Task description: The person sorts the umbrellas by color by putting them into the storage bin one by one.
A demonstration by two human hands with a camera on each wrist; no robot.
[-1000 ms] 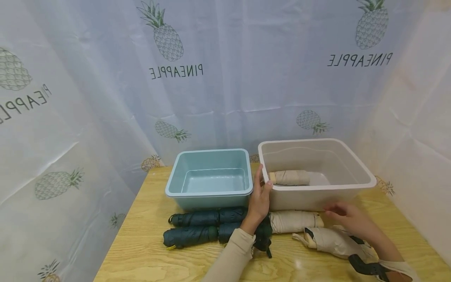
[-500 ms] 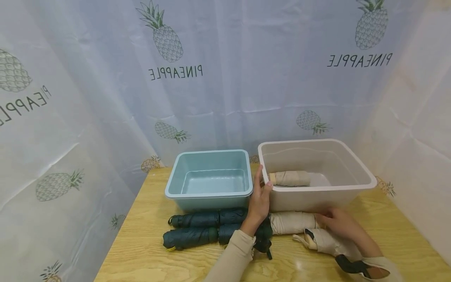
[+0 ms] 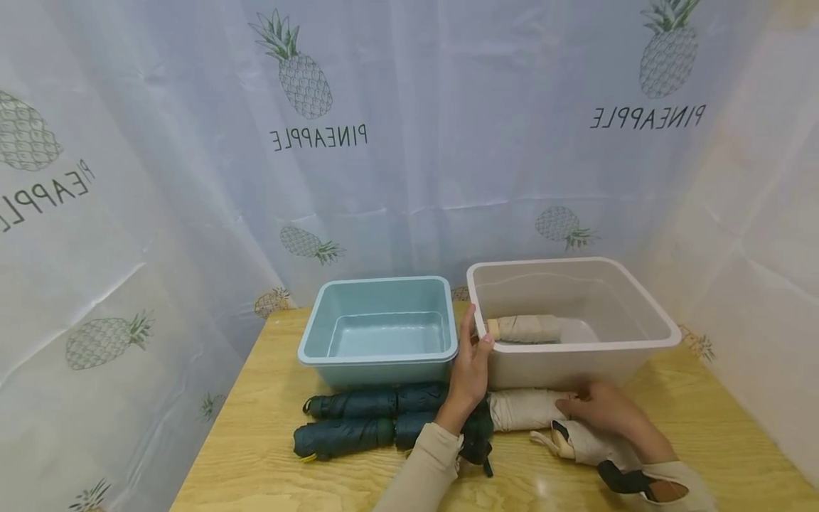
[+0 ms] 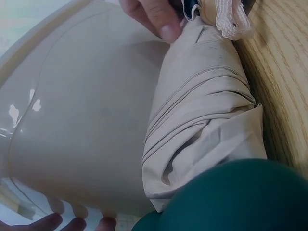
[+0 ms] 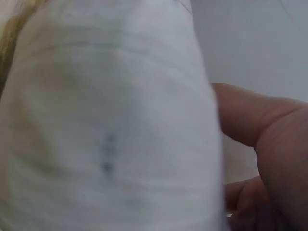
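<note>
My left hand (image 3: 468,370) touches the near left corner of the beige bin (image 3: 576,366), thumb at its rim and fingers straight along the outer side. My right hand (image 3: 604,411) reaches over the right end of a rolled beige umbrella (image 3: 526,410), which lies before that bin. In the left wrist view, right-hand digits (image 4: 156,19) meet the umbrella (image 4: 202,106) on its bin side. Nearer to me, a second beige umbrella (image 3: 598,442) with a cord loop lies partly under the right wrist. Another beige umbrella (image 3: 527,328) lies inside the bin.
A light blue bin (image 3: 384,370) stands left of the beige one. Several dark green folded umbrellas (image 3: 345,437) lie in two rows before it, partly behind my left forearm. The wooden table (image 3: 256,455) ends at a pineapple-print curtain (image 3: 416,163).
My right hand has moved left, from beside the umbrella's right end to over it. My left hand stays on the bin corner. The umbrellas keep their places.
</note>
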